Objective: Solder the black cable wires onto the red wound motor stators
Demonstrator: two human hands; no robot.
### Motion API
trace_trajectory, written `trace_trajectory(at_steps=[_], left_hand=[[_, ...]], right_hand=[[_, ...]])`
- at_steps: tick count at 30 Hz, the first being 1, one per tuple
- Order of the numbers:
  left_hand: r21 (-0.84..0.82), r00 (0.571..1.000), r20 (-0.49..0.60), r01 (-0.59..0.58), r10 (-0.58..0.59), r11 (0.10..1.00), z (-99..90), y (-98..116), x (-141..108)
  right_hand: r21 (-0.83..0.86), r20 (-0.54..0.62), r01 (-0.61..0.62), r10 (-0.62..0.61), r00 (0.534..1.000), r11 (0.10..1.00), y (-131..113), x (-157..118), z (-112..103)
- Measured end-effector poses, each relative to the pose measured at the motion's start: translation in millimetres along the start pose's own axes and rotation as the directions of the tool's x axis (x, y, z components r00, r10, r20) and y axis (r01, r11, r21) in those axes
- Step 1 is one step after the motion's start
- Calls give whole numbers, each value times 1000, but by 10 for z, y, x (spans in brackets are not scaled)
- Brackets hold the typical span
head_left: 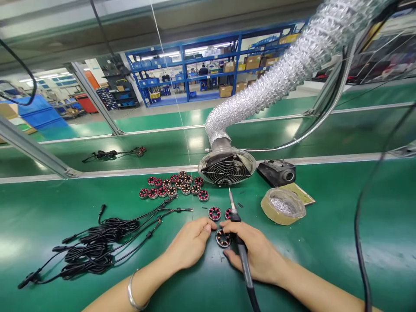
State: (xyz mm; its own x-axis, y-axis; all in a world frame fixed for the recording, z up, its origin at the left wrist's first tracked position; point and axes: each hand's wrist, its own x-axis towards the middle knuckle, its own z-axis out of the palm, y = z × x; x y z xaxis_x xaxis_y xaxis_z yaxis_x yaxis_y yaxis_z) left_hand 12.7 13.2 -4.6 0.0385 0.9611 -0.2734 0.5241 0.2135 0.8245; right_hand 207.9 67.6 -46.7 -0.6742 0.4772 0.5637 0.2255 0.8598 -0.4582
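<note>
My right hand [256, 249] has a soldering iron [241, 242] lodged in it, the tip pointing away toward the fan. Its thumb and fingertips are around a ring-shaped motor stator [223, 238] with dark and copper windings, lying on the bench. Just left of that stator is my left hand [191, 242], thumb and forefinger pinched together; what they hold, if anything, is hidden. Beyond the hands lie a red-wound stator [214, 213] and another stator [228, 213] partly covered by the iron.
Several more stators [172, 184] cluster behind, left of a fume extractor fan [227, 169] on a silver duct [260, 82]. Coiled black cables [107, 242] spread at left. At right are a tape roll [282, 207] and a black iron holder [277, 172]; a cable [359, 234] hangs there.
</note>
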Motion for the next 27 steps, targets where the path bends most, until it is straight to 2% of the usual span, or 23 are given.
trace_trajectory(at_steps=[4,7,10,13,15,19,23,25,27], left_hand=[[128,998,-44,-44,50,991,7,-47,-75],[314,998,14,-56,54,948,60,-65,-140],[416,998,45,-52,37,908,103,-63,-169],[425,999,15,-48,46,904,100,-57,-156],[425,999,7,-36,37,905,84,-47,-147],[397,998,67,-22,-5,917,71,11,-174],[331,997,79,-9,-18,944,94,32,-185],[200,994,88,39,-58,979,101,-11,-149],[-27,986,122,119,-115,992,93,-76,-92]], right_hand=[[162,55,-14,5,998,987,25,7,-93],[218,104,-9,-15,994,976,26,17,-91],[177,149,-55,29,988,983,7,23,-69],[101,181,-108,89,980,989,-8,5,-88],[110,192,-97,74,979,989,-10,-7,-111],[189,185,-45,10,983,981,-32,2,-92],[158,153,-38,14,988,987,-74,26,-9],[123,129,-53,37,991,991,-85,29,18],[95,103,-67,57,993,993,-89,27,30]])
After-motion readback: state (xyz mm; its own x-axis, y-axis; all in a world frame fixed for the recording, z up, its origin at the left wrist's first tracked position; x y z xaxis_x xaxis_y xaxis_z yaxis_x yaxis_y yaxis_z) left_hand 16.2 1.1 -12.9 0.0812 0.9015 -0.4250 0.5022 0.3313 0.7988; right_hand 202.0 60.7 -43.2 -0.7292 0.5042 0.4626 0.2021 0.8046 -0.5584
